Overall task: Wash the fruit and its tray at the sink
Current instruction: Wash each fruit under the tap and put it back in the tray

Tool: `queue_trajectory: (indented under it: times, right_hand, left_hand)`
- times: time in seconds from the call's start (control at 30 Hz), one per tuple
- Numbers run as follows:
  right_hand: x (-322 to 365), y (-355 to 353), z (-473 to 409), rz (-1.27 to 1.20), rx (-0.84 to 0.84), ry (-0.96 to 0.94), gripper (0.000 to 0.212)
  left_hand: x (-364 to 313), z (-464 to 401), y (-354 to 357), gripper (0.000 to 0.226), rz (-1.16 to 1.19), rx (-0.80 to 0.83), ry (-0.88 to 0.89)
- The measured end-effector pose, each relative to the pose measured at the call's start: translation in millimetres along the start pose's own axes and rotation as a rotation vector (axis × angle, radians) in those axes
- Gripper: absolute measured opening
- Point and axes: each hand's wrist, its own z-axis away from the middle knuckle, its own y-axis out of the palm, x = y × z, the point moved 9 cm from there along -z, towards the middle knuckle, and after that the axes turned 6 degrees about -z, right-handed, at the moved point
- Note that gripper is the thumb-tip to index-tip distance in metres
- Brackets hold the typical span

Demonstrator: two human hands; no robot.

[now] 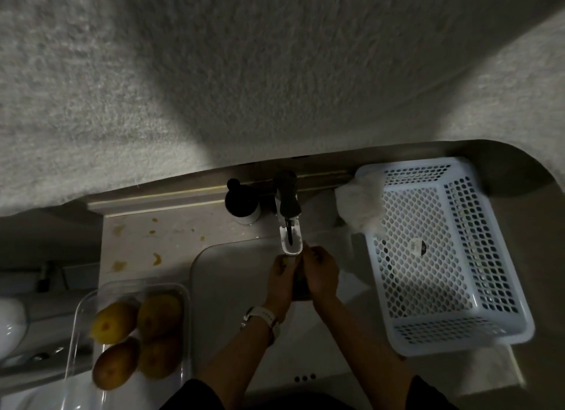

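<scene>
Here, left hand [279, 276] and right hand [321, 272], fingers curled round one fruit [301, 282], under the faucet [289, 223].

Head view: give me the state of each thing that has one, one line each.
Left hand: grip curled round a fruit under the faucet.
Right hand: also holding that fruit.
Held fruit: between both hands, mostly hidden.
Faucet: over the sink; flow cannot be told.
Tray: upright on the counter, holding four fruits.
Basket: upright, looks empty apart from a label.
</scene>
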Motion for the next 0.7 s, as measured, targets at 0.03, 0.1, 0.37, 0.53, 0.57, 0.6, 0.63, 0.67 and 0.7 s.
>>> queue_trajectory:
  times: [0.03, 0.1, 0.37, 0.53, 0.57, 0.6, 0.63, 0.67, 0.7]
  right_hand:
    - [3.7, 2.5, 2.5, 0.013, 0.023, -0.047, 0.018]
    - [10.9, 9.7, 8.3, 0.042, 0.088, -0.139, 0.010]
    - [40.7, 39.4, 30.8, 0.181, 0.357, -0.367, 0.042]
    - [40.2, 37.1, 28.7, 0.279, 0.336, -0.365, 0.041]
    - [36.7, 36.3, 28.3, 0.293, 0.320, -0.356, 0.040]
    - [33.5, 36.7, 28.7, 0.325, 0.316, -0.350, 0.039]
    - [28.9, 37.6, 29.0, 0.351, 0.319, -0.338, 0.039]
    - [24.7, 37.4, 28.8, 0.364, 0.320, -0.319, 0.037]
    - [22.3, 36.0, 27.2, 0.368, 0.314, -0.297, 0.033]
  left_hand:
    - [-0.8, 0.3, -5.8, 0.024, -0.019, -0.045, 0.001]
    - [1.1, -3.6, -17.6, 0.028, -0.039, -0.110, -0.051]
    - [24.1, 0.4, -25.5, 0.055, 0.254, 0.118, -0.452]
    - [25.7, 2.4, -34.0, 0.056, 0.038, 0.222, -0.441]
    - [22.8, 3.0, -32.5, 0.057, 0.009, 0.228, -0.431]
    - [18.7, 1.7, -32.1, 0.057, -0.039, 0.216, -0.404]
    - [14.3, -0.5, -32.5, 0.056, -0.105, 0.200, -0.363]
    - [10.6, -1.8, -31.2, 0.056, -0.157, 0.196, -0.329]
    - [9.1, -1.9, -29.0, 0.056, -0.175, 0.207, -0.311]
